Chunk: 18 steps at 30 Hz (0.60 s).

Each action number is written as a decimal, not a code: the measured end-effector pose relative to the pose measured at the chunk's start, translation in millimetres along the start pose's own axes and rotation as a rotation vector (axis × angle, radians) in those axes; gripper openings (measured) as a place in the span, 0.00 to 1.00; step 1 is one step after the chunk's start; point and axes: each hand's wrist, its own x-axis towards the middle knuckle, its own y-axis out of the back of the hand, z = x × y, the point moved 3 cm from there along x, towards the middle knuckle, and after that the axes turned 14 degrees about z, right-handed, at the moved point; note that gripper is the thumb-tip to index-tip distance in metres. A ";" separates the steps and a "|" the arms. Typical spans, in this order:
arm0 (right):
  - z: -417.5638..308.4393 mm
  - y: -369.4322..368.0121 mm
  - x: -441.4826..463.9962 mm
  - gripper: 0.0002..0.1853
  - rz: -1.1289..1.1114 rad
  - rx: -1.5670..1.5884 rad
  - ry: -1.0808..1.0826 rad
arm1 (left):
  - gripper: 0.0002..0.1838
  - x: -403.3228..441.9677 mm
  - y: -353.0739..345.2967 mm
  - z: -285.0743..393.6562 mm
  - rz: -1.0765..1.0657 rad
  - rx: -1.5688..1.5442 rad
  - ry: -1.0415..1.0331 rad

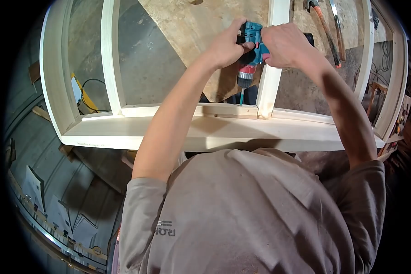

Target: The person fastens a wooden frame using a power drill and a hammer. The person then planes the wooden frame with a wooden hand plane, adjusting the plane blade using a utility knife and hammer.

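A teal and black cordless drill (pixel 250 55) points down toward the near rail of a pale wooden frame (pixel 205 130). Its bit meets a small wood strip (pixel 226 110) along that rail, left of an upright slat (pixel 275 59). My left hand (pixel 228 45) holds the drill body from the left, thumb across it. Around the drill's handle, on the right, my right hand (pixel 285 44) is closed; its fingertips are partly hidden.
Beyond the slat at the upper right lie a hammer (pixel 323 28) and another long tool (pixel 338 32) on a plywood sheet (pixel 214 27). A yellow object (pixel 87 97) and a black cable show at the left. Papers (pixel 34 187) are at the lower left.
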 end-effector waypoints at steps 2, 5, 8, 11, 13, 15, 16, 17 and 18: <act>-0.6 -0.1 -0.4 0.19 -0.003 0.004 -0.002 | 0.38 -1.0 -1.3 -1.2 0.002 0.005 0.005; 1.4 -1.5 -0.4 0.18 0.026 0.019 0.019 | 0.38 -0.5 -0.6 -1.5 -0.003 -0.005 0.018; 1.8 -4.2 -2.3 0.18 0.042 0.025 0.029 | 0.38 -1.2 -4.9 -9.4 0.015 -0.050 -0.020; 1.3 -4.7 -6.3 0.18 0.064 0.043 0.017 | 0.39 -5.9 -3.2 -6.9 0.005 -0.080 0.010; 0.7 -3.5 -4.5 0.18 0.053 0.047 0.014 | 0.39 -3.8 -4.8 -7.3 0.005 -0.073 0.037; -1.1 -2.7 -8.1 0.19 0.076 0.062 0.021 | 0.39 -8.8 -5.8 -6.3 0.000 -0.077 0.056; -0.3 0.0 -7.1 0.19 0.095 0.063 0.021 | 0.40 -7.2 -3.4 -3.6 -0.001 -0.076 0.055; -0.9 2.6 -6.9 0.23 0.033 0.090 0.007 | 0.39 -6.2 -0.7 -0.9 -0.001 -0.053 0.054; -0.6 1.7 -8.5 0.23 0.022 0.090 0.009 | 0.39 -5.7 2.6 2.1 -0.033 -0.028 0.049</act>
